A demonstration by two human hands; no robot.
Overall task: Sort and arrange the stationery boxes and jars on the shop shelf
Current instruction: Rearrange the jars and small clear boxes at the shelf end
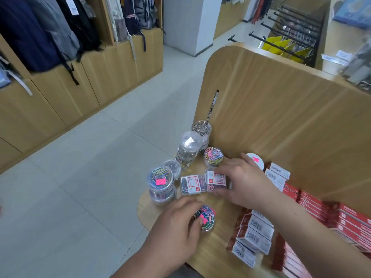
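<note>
Nearest the camera, the left hand (176, 223) is curling its fingers round a small jar of coloured paper clips (205, 218), which is sitting on the wooden shelf (202, 255) close to its rounded front edge. Off to the right, rows of red and white boxes (255, 233) are lying packed together along the shelf. A bit further in, the right hand (245, 181) is reaching across and gripping the right end of a clear box (215, 182) of clips with its fingers bent over it. A second clear box (192, 184) is lying flat, touching the first one on its left. Left of those, a stack of clip jars (160, 183) with a pink sticker on top is standing at the shelf edge, with a low jar of silver clips (173, 167) just behind it. Behind the right hand, a white lid (257, 160) with a pink tag is peeking out, and a jar of pastel clips (213, 156) is sitting just left of it. Further back, a tall stack of jars (188, 149) and one more jar (201, 128) are standing against the upright wooden panel (281, 117). Way back across the tiled floor (100, 157), backpacks (40, 33) are hanging over wooden cabinets.
</note>
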